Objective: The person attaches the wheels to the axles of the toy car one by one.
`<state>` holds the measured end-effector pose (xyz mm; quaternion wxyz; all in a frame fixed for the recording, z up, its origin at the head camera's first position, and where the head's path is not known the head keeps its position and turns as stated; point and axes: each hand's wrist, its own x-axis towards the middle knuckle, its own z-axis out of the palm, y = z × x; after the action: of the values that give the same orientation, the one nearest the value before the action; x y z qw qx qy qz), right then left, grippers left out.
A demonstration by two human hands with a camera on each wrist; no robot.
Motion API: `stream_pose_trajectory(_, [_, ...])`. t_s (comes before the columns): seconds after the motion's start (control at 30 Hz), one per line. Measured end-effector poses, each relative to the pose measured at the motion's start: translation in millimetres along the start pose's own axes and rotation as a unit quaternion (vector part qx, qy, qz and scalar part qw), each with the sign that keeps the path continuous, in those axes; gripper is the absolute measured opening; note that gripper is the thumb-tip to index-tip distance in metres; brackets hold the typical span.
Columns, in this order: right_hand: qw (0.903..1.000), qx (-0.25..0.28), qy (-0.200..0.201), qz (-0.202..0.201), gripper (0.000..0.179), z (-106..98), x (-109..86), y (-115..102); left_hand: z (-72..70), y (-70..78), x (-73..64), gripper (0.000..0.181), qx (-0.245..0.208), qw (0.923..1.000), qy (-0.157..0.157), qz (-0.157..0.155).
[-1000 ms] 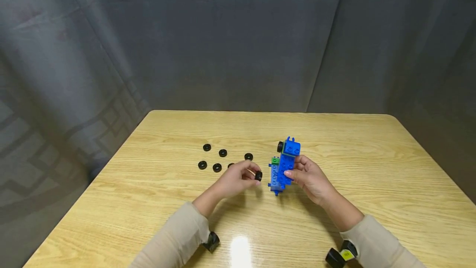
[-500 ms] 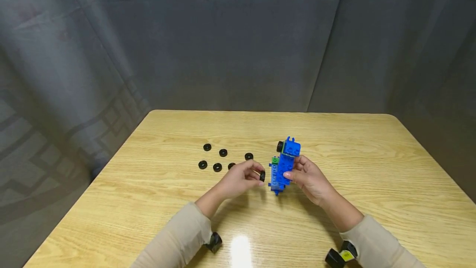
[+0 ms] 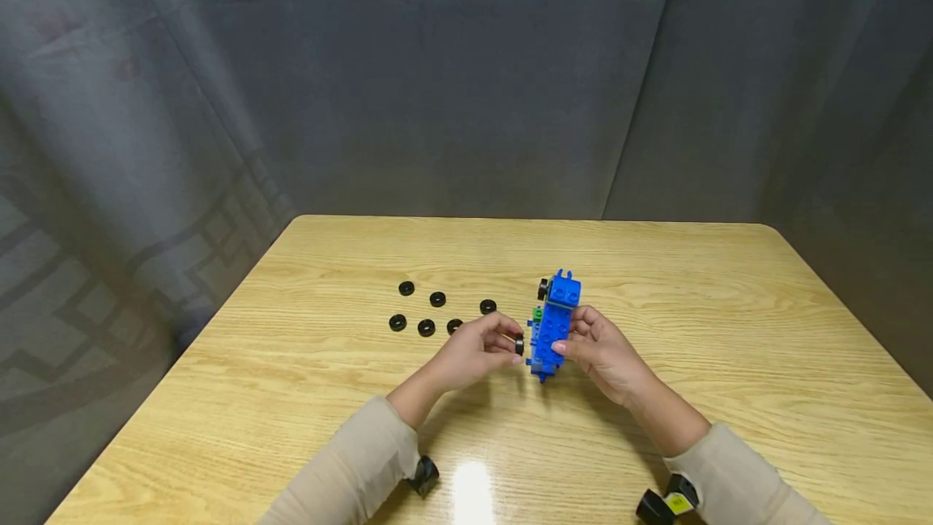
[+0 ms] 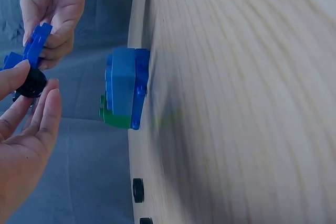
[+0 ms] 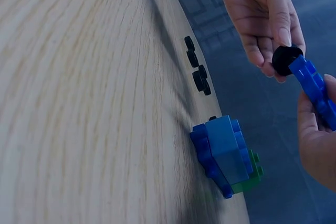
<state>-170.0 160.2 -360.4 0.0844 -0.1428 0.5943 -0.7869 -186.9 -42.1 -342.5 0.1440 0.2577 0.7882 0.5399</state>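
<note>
My left hand pinches a black toy wheel between thumb and fingers, just left of a blue building-brick vehicle. That vehicle is gripped from the right by my right hand, thumb on top, above the table. It carries one fitted black wheel at its far left corner. In the left wrist view the pinched wheel overlaps the edge of the held vehicle. Beneath, on the table, stands a second blue brick vehicle with a green brick; the held one partly hides it in the head view.
Several loose black wheels lie on the wooden table to the left, one of them partly behind my left hand. A grey curtain hangs beyond the table's far edge. Each sleeve bears a black wrist camera.
My left hand has moved slightly right with the wheel, closing the gap to the vehicle. My right hand has shifted the held vehicle a little left, turning it slightly.
</note>
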Motion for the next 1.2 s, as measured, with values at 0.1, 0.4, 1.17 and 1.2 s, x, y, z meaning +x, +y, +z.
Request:
stream_pose_trajectory(0.1, [1.0,0.0,0.001,0.001,0.032,1,0.2,0,1.1,-9.3,3.9,0.031,-0.003,1.0,0.002,0.003])
stream_pose_trajectory(0.4, [0.9999,-0.003,0.004,0.01,0.033,3,0.8,3,2.1,-17.2,7.5,0.032,-0.003,1.0,0.004,0.007])
stream_pose_trajectory(1.17, [0.9992,-0.033,0.005,0.023,0.024,4,0.6,4,10.7,-9.4,5.0,0.026,0.001,0.9989,0.043,0.017])
stream_pose_trajectory(1.2, [0.999,-0.036,0.009,0.024,0.025,5,0.7,4,11.8,-13.3,6.5,0.026,0.004,0.9986,0.048,0.022])
